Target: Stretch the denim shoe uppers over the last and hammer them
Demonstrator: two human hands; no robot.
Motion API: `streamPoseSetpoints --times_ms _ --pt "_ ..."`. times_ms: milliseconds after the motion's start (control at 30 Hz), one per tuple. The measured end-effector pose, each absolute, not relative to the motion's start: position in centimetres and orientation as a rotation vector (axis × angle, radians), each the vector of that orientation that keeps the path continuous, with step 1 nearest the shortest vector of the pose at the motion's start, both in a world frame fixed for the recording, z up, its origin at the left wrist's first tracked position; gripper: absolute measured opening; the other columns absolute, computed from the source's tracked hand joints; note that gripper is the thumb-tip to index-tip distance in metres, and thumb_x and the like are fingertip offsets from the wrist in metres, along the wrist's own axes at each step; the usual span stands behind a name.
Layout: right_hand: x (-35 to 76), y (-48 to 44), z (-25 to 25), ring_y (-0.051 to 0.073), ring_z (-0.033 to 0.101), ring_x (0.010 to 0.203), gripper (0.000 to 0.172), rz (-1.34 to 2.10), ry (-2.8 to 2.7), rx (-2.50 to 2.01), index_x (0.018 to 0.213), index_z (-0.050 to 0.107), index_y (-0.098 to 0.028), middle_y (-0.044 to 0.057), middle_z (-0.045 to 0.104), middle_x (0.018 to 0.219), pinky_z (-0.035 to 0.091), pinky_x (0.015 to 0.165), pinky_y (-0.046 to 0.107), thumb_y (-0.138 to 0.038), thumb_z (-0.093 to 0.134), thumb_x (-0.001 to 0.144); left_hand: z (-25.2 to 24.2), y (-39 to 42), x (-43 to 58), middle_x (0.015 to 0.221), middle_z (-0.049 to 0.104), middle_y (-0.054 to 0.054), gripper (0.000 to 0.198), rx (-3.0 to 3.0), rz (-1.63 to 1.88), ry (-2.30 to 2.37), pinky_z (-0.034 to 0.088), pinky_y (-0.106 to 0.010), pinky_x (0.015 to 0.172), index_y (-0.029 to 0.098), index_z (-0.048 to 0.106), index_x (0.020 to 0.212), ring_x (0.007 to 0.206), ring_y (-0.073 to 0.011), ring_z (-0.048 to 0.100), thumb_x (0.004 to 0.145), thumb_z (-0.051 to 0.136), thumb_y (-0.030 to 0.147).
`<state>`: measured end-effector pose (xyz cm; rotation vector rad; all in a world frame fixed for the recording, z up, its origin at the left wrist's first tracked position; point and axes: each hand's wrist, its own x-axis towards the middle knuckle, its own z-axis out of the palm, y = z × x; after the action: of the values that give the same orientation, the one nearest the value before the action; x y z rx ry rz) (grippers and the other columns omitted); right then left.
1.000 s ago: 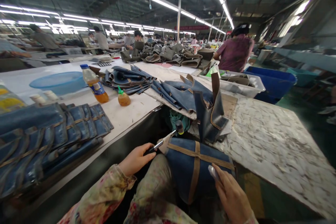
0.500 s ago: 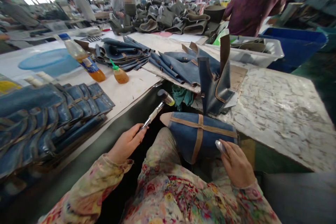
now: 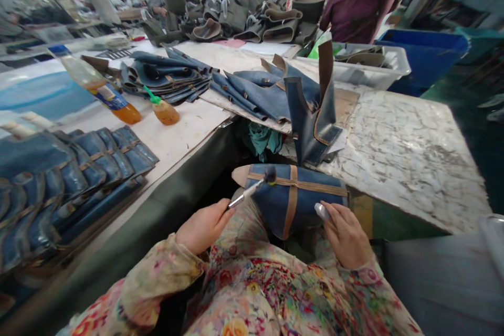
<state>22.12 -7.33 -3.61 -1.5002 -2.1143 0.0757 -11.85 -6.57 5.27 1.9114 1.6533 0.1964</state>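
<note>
My left hand (image 3: 207, 224) is closed round the handle of a hammer (image 3: 252, 189). The hammer's dark head, with a yellow face, is at the left part of a blue leather piece (image 3: 271, 202) lying over my lap. Two tan strips cross on that leather, and a pale pointed end (image 3: 240, 174) sticks out at its left. At the right end of the leather, my right hand (image 3: 346, 233) is closed on a small shiny metal-looking object (image 3: 323, 212). Fingers hide most of it, so its kind cannot be told.
Folded blue leather pieces (image 3: 90, 160) lie in a row at left. More blue pieces (image 3: 260, 92) are ahead, beside a bottle of orange liquid (image 3: 102, 89) and a small green-tipped bottle (image 3: 165, 112). A white bin (image 3: 389, 71) stands near a person in purple (image 3: 362, 0).
The hammer has swung down and right from beside the blue leather to the leather's left part. My right hand keeps its grip near the right end. The whole view has shifted slightly.
</note>
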Motion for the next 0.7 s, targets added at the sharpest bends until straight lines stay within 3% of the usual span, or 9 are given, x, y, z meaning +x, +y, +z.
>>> streamPoseSetpoints --times_ms 67,233,400,567,700 --pt "22.1 -7.4 -3.5 0.021 0.050 0.099 0.038 0.081 -2.110 -1.506 0.122 0.046 -0.019 0.010 0.053 0.106 0.043 0.089 0.037 -0.023 0.037 0.086 5.4 -6.4 -11.1 0.077 0.061 -0.002 0.033 1.928 0.105 1.602 0.043 -0.024 0.065 0.020 0.054 0.094 0.070 -0.0165 0.059 0.088 0.030 0.042" --pt "21.9 -7.4 -3.4 0.021 0.050 0.099 0.037 0.103 -2.084 -1.520 0.121 0.047 -0.019 0.010 0.053 0.106 0.043 0.089 0.037 -0.023 0.038 0.085 6.0 -5.8 -9.6 0.096 0.062 -0.004 0.036 1.928 0.439 1.555 0.043 -0.024 0.076 0.020 0.047 0.110 0.085 -0.0161 0.058 0.090 0.028 0.042" --pt "21.9 -7.4 -3.6 0.021 0.050 0.099 0.038 0.100 -2.071 -1.522 0.121 0.047 -0.019 0.010 0.053 0.105 0.043 0.089 0.037 -0.021 0.039 0.084 5.3 -4.9 -8.5 0.079 0.062 -0.003 0.029 2.005 0.019 1.571 0.044 -0.025 0.067 0.020 0.053 0.095 0.074 -0.0180 0.061 0.088 0.032 0.040" --pt "21.9 -7.5 -3.7 0.021 0.050 0.099 0.038 0.089 -2.074 -1.516 0.122 0.047 -0.018 0.010 0.052 0.105 0.043 0.089 0.036 -0.019 0.040 0.084 5.8 -4.6 -7.7 0.094 0.062 -0.004 0.032 2.034 0.304 1.525 0.043 -0.024 0.073 0.022 0.047 0.108 0.085 -0.0169 0.060 0.090 0.028 0.041" --pt "21.8 -7.4 -3.7 0.021 0.050 0.099 0.039 0.090 -2.048 -1.526 0.122 0.047 -0.020 0.009 0.053 0.104 0.043 0.090 0.037 -0.019 0.040 0.084 5.5 -4.4 -7.1 0.082 0.062 -0.004 0.030 2.080 0.011 1.568 0.043 -0.025 0.067 0.021 0.051 0.100 0.076 -0.0180 0.062 0.089 0.030 0.039"
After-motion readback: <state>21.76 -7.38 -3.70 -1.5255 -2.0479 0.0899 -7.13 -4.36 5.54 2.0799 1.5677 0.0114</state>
